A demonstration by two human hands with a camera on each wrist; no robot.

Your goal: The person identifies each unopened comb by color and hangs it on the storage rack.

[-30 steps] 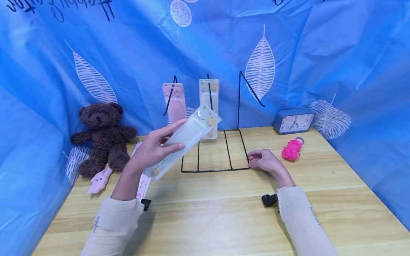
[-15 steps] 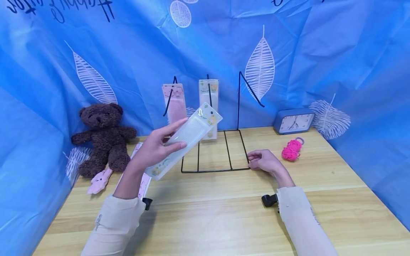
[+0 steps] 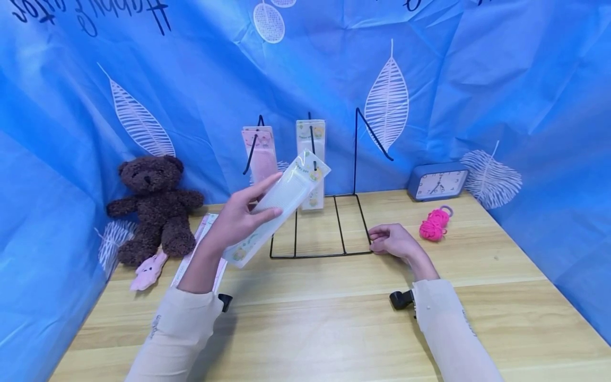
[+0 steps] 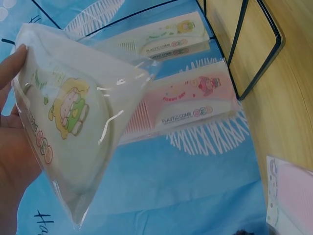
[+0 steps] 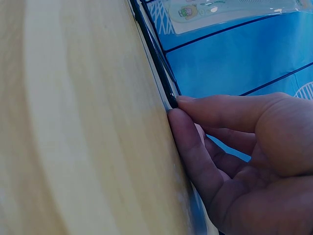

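Head view: our left hand (image 3: 238, 220) holds a packaged white comb (image 3: 279, 204) tilted in the air, thumb and fingers curled round its middle, its upper end near the central hook of the black wire rack (image 3: 329, 223). Our right hand (image 3: 393, 240) rests on the wooden table (image 3: 334, 318), fingertips curled against the rack's front right corner. A pink comb pack (image 3: 260, 154) and a white comb pack (image 3: 311, 143) hang on the rack.

Left wrist view: the packaged white comb (image 4: 73, 127) lies against our fingers (image 4: 12, 63); both hanging packs appear behind it.

Right wrist view: our right hand (image 5: 234, 161) presses bent fingertips to the rack's wire (image 5: 154, 54) at the table surface.
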